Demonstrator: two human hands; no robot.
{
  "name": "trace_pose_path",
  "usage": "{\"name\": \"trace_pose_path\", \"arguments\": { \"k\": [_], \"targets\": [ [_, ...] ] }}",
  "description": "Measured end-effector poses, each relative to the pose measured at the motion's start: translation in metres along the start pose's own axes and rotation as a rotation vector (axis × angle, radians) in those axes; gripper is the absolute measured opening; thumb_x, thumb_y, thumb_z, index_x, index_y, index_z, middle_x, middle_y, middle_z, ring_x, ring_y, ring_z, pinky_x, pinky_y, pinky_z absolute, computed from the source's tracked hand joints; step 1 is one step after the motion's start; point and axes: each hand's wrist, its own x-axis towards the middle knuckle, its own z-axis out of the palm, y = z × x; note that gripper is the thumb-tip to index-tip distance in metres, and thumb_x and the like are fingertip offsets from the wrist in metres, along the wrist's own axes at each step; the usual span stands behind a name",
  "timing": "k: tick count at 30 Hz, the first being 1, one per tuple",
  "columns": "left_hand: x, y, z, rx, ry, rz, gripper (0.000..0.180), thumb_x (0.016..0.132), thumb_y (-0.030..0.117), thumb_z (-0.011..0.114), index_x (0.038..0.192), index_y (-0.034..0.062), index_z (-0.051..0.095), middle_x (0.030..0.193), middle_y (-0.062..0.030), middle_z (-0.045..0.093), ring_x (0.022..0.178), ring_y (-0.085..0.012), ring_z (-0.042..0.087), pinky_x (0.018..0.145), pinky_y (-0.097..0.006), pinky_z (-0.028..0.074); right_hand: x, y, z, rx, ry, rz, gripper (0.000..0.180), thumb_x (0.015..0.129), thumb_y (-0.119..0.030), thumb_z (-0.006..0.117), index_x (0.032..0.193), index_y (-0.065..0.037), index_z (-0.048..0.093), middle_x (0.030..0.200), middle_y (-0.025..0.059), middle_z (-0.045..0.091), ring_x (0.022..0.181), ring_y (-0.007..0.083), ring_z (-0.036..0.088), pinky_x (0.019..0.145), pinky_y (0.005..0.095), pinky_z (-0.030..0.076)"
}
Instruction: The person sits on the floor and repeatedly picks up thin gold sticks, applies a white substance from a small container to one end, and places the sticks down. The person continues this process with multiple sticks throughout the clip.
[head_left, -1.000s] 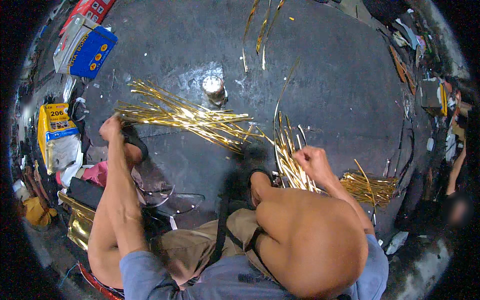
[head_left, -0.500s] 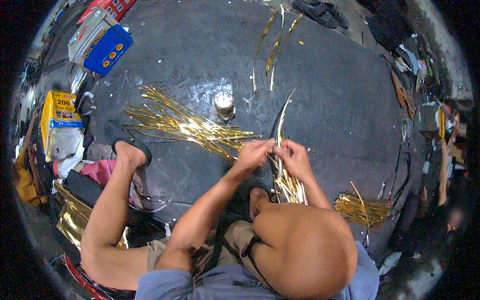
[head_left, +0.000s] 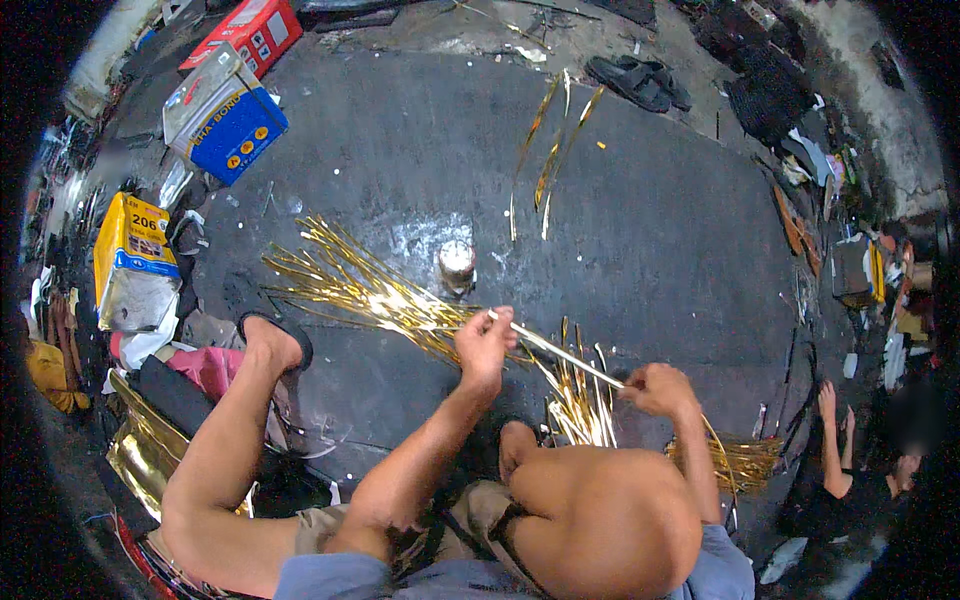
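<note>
Between my two hands a thin, shiny gold strip (head_left: 565,355) slants down to the right. My left hand (head_left: 483,348) pinches its upper left end with thumb and fingers. Closed fingers of my right hand (head_left: 660,390) grip it further right, and a golden length trails below that hand. Beneath the strip, in front of my knee, lies a bunch of gold strips (head_left: 582,405). A larger pile of gold strips (head_left: 365,290) fans out on the dark floor mat, left of and beyond my left hand. A small round can (head_left: 457,266) with a whitish top stands just past that pile.
Several loose strips (head_left: 548,180) lie far ahead, near black sandals (head_left: 640,82). Another gold bundle (head_left: 745,462) rests right of my knee. Blue-and-white (head_left: 235,135) and yellow (head_left: 135,240) tins stand at left, by a red box (head_left: 265,35). Another person (head_left: 850,480) sits at far right.
My hands were close together over a strip pointing away from me. They have drawn apart, the right one moving right and nearer, and the strip now spans between them. The view has shifted slightly.
</note>
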Motion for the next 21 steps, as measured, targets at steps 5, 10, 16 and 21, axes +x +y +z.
{"name": "trace_pose_path", "arguments": {
  "k": [5, 10, 16, 21],
  "targets": [
    [-0.022, -0.014, 0.007, -0.004, -0.14, 0.108, 0.017, 0.091, 0.004, 0.076, 0.107, -0.0005, 0.072, 0.081, -0.0057, 0.072, 0.07, -0.0112, 0.068, 0.063, -0.023, 0.054, 0.03, -0.115, 0.016, 0.504, 0.489, -0.614, 0.049, 0.085, -0.032, 0.081, 0.125, -0.007, 0.069, 0.123, 0.0169, 0.07, 0.118, 0.0343, 0.066, 0.101, 0.042, 0.052],
    [-0.016, 0.001, 0.003, -0.14, -0.146, 0.221, 0.02, 0.091, 0.001, 0.075, 0.11, 0.0009, 0.069, 0.084, -0.0034, 0.071, 0.073, -0.0077, 0.065, 0.065, -0.022, 0.052, 0.048, -0.16, 0.017, 0.648, 0.778, -0.716, 0.024, 0.08, -0.009, 0.082, 0.103, -0.003, 0.076, 0.091, 0.013, 0.073, 0.078, 0.0237, 0.071, 0.069, 0.0342, 0.055],
    [-0.023, 0.04, -0.005, -0.003, -0.12, 0.077, 0.024, 0.091, 0.01, 0.077, 0.114, 0.0037, 0.072, 0.087, -0.002, 0.075, 0.072, -0.0058, 0.064, 0.062, -0.021, 0.049, 0.045, -0.178, 0.012, 0.596, 0.893, -0.727, 0.025, 0.076, -0.006, 0.083, 0.1, -0.002, 0.077, 0.081, 0.0103, 0.07, 0.069, 0.0229, 0.066, 0.065, 0.0348, 0.052],
    [-0.012, 0.015, -0.018, -0.106, -0.14, 0.063, 0.025, 0.093, 0.014, 0.076, 0.116, 0.0058, 0.073, 0.095, -0.0018, 0.075, 0.08, -0.0074, 0.067, 0.069, -0.022, 0.052, 0.042, -0.185, 0.015, 0.546, 0.841, -0.724, 0.02, 0.079, -0.004, 0.081, 0.098, -0.003, 0.078, 0.083, 0.011, 0.072, 0.071, 0.0239, 0.068, 0.066, 0.0349, 0.052]
  ]
}}
